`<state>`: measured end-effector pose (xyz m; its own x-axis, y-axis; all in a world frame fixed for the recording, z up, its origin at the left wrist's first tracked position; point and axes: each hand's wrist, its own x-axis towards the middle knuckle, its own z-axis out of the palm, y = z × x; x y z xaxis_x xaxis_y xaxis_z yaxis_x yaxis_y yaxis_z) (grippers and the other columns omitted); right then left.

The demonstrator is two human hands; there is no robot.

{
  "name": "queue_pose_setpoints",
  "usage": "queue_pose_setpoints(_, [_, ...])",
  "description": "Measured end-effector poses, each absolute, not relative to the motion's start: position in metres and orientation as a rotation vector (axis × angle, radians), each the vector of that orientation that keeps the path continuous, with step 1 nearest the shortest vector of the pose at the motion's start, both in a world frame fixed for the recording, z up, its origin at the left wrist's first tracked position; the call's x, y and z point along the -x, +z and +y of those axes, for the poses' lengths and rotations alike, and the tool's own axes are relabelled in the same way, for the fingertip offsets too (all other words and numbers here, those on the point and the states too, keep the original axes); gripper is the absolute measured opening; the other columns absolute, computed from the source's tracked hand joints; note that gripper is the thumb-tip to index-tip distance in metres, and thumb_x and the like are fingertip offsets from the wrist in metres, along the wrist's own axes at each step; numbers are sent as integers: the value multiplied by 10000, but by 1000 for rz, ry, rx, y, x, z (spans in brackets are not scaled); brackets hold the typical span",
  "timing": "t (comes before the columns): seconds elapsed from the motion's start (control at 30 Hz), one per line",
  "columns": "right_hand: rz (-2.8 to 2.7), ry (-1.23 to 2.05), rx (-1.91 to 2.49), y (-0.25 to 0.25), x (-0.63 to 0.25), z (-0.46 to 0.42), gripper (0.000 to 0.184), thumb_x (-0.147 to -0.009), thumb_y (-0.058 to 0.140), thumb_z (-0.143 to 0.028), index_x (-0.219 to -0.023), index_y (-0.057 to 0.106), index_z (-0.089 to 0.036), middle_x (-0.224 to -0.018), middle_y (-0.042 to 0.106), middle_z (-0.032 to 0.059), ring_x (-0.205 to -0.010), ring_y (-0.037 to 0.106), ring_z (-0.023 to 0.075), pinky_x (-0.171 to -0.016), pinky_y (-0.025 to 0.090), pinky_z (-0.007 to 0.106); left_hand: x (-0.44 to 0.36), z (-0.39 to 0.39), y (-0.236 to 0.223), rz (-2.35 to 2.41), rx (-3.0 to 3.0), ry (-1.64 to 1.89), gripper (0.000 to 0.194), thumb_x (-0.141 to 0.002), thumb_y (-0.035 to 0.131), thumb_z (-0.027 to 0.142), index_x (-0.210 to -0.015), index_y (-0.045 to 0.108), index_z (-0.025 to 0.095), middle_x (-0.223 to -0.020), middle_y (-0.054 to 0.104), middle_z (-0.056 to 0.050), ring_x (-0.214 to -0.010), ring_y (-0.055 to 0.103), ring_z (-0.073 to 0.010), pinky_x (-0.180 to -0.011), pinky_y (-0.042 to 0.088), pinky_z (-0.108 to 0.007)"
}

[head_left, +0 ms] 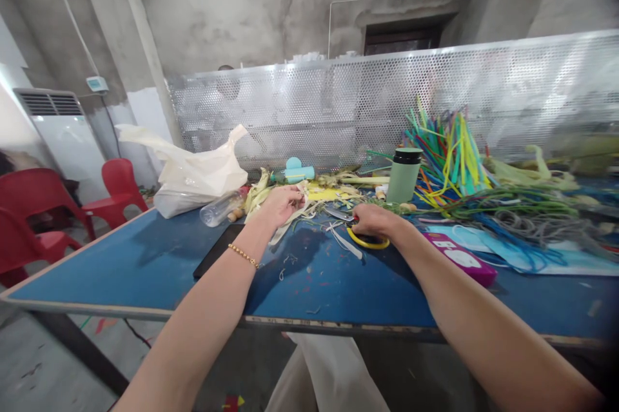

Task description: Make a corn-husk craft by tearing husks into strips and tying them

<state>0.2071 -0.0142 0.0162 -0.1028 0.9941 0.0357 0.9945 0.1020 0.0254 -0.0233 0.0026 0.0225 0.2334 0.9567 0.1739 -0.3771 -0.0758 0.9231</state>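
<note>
My left hand, with a beaded bracelet at the wrist, pinches a pale strip that looks like corn husk; part of it hangs below the fingers. In my right hand is a pair of scissors with yellow handles, its blades pointing left toward the left hand. The two hands are apart. More yellowish husk lies just left of and behind the left hand. Thin white scraps rest on the blue table between the hands.
A white plastic bag, a clear bottle and a dark flat object are at left. Behind my right hand stands a green tumbler. Coloured strips, green cords and a purple pack lie at right.
</note>
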Motion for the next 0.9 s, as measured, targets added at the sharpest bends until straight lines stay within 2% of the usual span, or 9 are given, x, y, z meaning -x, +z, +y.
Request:
queue_pose_setpoints(0.17, [-2356, -138, 2149, 23, -205, -24, 316, -728, 652, -246, -1014, 763, -170, -1121, 725, 176, -1040, 674, 330, -760, 502, 364, 16, -6, 24, 679, -1060, 1333, 232, -683, 594, -84, -828, 607, 97, -697, 645, -46, -687, 650, -127, -706, 512, -250])
queue_pose_setpoints(0.3, [-2282, -157, 2111, 31, -207, -27, 322, -755, 658, -281, -1045, 772, -198, -1122, 729, 150, -1051, 660, 330, -788, 485, 369, 11, -7, 22, 671, -1055, 1402, 326, -636, 641, -92, -883, 594, 115, -667, 634, -1, -660, 657, -126, -709, 519, -262])
queue_pose_setpoints(0.4, [-2113, -171, 1765, 36, -204, -26, 299, -862, 539, -298, -1003, 777, -185, -1006, 750, 120, -948, 673, 270, -776, 465, 334, 6, -7, 17, 617, -1044, 1414, 389, -586, 689, -87, -895, 584, 126, -613, 585, 53, -647, 655, -119, -742, 530, -279])
queue_pose_setpoints(0.47, [-2015, -50, 1464, 36, -199, -26, 333, -902, 493, -341, -936, 775, -168, -877, 748, 83, -828, 663, 216, -732, 456, 298, 1, -7, 13, 593, -1045, 1401, 411, -571, 711, -80, -902, 582, 127, -602, 584, 63, -638, 652, -113, -768, 531, -289])
queue_pose_setpoints(0.53, [-1953, 125, 1239, 33, -192, -25, 357, -898, 513, -404, -896, 765, -150, -806, 732, 64, -756, 642, 189, -690, 454, 279, -4, -8, 9, 579, -1065, 1372, 421, -568, 730, -70, -909, 579, 125, -642, 638, 36, -639, 653, -109, -783, 526, -293])
queue_pose_setpoints(0.63, [-1888, 291, 1104, 27, -182, -23, 316, -815, 627, -427, -865, 752, -141, -806, 732, 68, -742, 636, 183, -673, 461, 274, -11, -11, 3, 583, -1114, 1326, 434, -580, 756, -47, -938, 575, 117, -714, 706, -20, -647, 663, -118, -769, 517, -288])
queue_pose_setpoints(0.77, [-1858, 311, 1067, 24, -180, -19, 268, -753, 664, -393, -761, 722, -132, -709, 700, 62, -664, 595, 174, -619, 432, 281, -15, -14, 0, 600, -1204, 1264, 377, -623, 804, 34, -936, 605, 101, -706, 709, -45, -656, 673, -133, -748, 507, -289])
queue_pose_setpoints(0.9, [-1872, 260, 1074, 29, -188, -18, 250, -765, 622, -364, -731, 701, -130, -665, 655, 43, -627, 536, 151, -602, 390, 282, -11, -15, 2, 680, -1408, 1134, 179, -725, 782, 169, -826, 667, 76, -696, 698, -74, -602, 628, -115, -645, 472, -264])
